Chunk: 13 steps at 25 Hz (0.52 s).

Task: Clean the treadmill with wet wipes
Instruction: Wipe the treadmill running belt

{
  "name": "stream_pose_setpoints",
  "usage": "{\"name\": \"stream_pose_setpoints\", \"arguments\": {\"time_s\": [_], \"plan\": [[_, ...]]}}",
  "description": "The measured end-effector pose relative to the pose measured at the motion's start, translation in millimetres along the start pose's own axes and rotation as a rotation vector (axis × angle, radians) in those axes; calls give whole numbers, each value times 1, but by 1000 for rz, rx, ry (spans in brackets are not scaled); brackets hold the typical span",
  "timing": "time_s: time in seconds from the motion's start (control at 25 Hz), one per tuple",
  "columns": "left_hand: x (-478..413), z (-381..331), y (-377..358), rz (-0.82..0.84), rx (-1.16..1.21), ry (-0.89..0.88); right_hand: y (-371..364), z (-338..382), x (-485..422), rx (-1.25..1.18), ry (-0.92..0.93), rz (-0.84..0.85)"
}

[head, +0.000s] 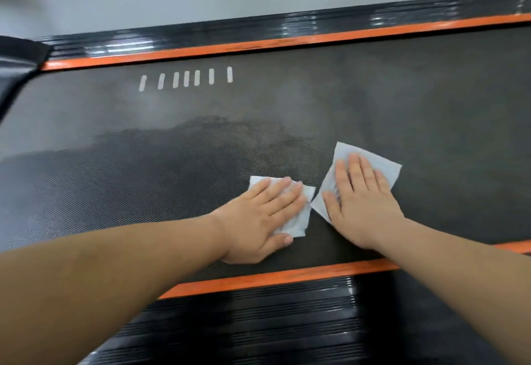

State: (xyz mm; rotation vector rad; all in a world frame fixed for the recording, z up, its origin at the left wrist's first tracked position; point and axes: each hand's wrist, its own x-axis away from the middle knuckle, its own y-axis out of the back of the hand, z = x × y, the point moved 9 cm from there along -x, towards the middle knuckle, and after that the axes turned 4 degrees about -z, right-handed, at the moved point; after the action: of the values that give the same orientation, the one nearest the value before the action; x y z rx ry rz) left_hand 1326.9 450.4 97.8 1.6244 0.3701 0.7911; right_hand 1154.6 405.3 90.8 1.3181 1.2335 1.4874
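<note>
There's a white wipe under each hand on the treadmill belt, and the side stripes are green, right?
Not green: the head view shows the side stripes are orange. The left hand presses the left wipe, the right hand the right wipe, flat on the belt.

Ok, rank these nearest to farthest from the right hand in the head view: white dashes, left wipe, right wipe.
1. Right wipe, under the right hand.
2. Left wipe, just to its left.
3. White dashes, far across the belt.
</note>
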Motion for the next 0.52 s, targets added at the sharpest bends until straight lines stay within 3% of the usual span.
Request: {"name": "stream_pose_setpoints", "arguments": {"time_s": [0.04,0.12,0.28,0.52], "plan": [[-3,0,0,-2,-14,-31,0,-1,-4,-27,-66,-5],[-7,25,3,-22,13,87,2,12,-10,-67,-88,11],[23,100,2,-11,150,487,11,68,-24,-62,140,17],[32,102,-4,70,-26,384,11,107,-36,92,293,-16]]}}
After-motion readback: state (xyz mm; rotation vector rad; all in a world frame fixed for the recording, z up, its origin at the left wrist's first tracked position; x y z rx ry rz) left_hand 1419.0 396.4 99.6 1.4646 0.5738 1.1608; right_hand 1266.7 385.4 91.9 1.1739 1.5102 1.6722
